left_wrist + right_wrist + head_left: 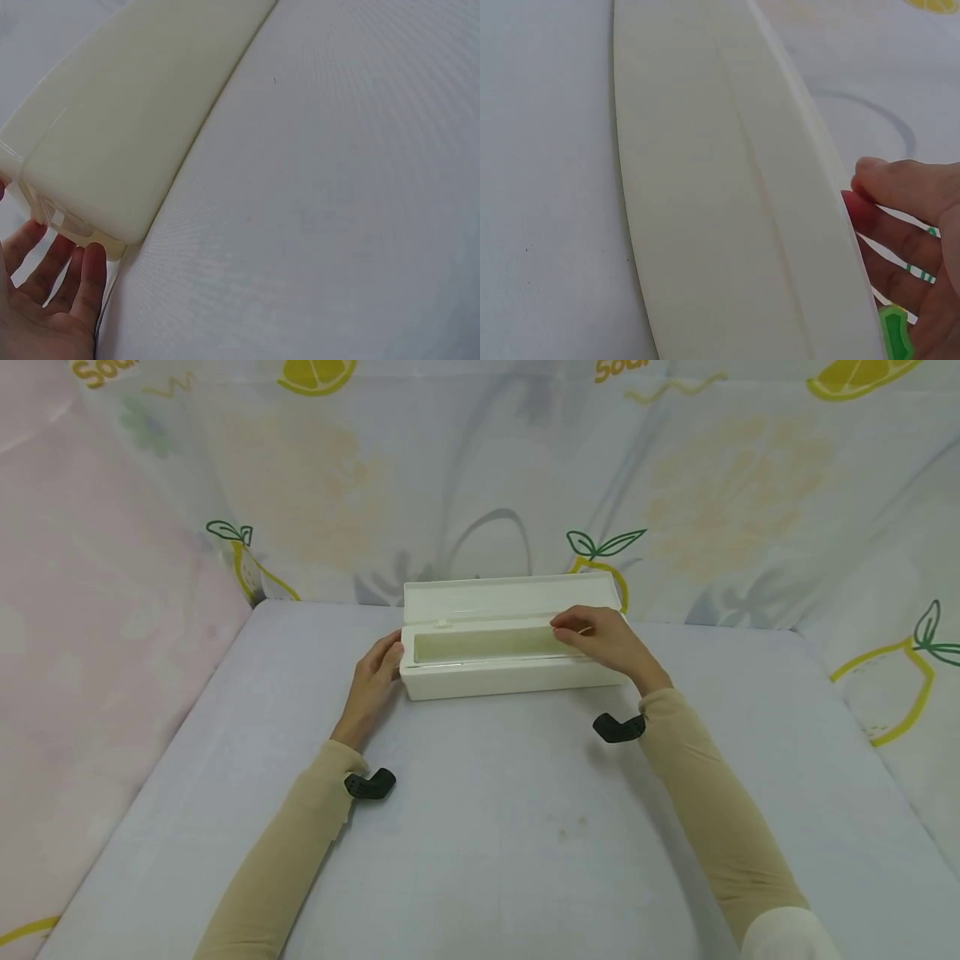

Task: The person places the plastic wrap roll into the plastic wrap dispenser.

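Observation:
A long white plastic box (pixel 517 679) sits toward the back of the table, its hinged lid (pixel 510 599) tipped up behind it. Through the long slot in its top shows a pale green inside (pixel 480 646). My left hand (pixel 372 681) is at the box's left end, its fairly straight fingers (pixel 91 274) touching the end wall. Above the right part of the slot is my right hand (pixel 603 639), fingers bent and thumb close to the index finger. I cannot tell whether it pinches anything. Beside that hand, a small green piece (pixel 895 332) shows at the box's edge.
A white cloth covers the table (pixel 487 843). Close behind the box hangs a lemon-print curtain (pixel 480 468), with more cloth along the left and right sides. A black wrist device (pixel 371 784) is on the left sleeve, another black device (pixel 618 727) on the right.

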The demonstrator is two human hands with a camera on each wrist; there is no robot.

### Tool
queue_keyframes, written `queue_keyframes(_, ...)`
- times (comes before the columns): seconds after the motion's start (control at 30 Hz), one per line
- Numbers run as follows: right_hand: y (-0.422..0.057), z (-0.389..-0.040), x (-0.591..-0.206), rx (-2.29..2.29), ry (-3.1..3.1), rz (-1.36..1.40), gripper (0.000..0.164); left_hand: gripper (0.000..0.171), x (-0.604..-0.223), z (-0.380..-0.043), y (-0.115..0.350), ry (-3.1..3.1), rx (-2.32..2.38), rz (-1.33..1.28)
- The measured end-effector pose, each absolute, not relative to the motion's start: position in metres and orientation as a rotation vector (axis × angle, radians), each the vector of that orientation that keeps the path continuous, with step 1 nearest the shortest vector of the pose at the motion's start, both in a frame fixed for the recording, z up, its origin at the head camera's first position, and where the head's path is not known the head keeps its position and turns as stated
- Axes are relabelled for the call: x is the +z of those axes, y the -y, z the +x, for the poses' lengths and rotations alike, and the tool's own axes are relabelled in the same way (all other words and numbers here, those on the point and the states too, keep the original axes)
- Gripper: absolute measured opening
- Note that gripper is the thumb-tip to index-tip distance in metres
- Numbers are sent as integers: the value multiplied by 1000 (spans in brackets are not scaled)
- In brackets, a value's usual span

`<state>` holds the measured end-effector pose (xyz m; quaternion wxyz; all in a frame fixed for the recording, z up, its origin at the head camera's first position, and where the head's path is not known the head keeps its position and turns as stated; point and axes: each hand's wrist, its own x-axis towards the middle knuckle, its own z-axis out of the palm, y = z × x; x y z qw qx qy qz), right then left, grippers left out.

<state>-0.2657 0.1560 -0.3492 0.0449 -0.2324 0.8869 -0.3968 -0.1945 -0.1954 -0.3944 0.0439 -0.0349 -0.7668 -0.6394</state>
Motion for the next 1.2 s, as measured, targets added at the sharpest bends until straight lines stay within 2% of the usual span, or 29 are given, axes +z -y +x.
queue_keyframes(0.33,-168,-261,-356,-1360,-2741,-618,33,46,-397,-195,196,2348,-1955,-104)
queue_keyframes(0.57,-163,-237,-334,-1451,-2783,-581,27,46,-405,-201,198,2344,-1962,-88)
queue_keyframes(0.77,-170,-239,-340,-1651,-2758,-601,27,48,-421,-211,202,2326,-1980,-84)
queue_keyframes(1.2,-191,-257,-364,-2171,-2605,-345,35,50,-421,-212,204,2317,-1989,-100)
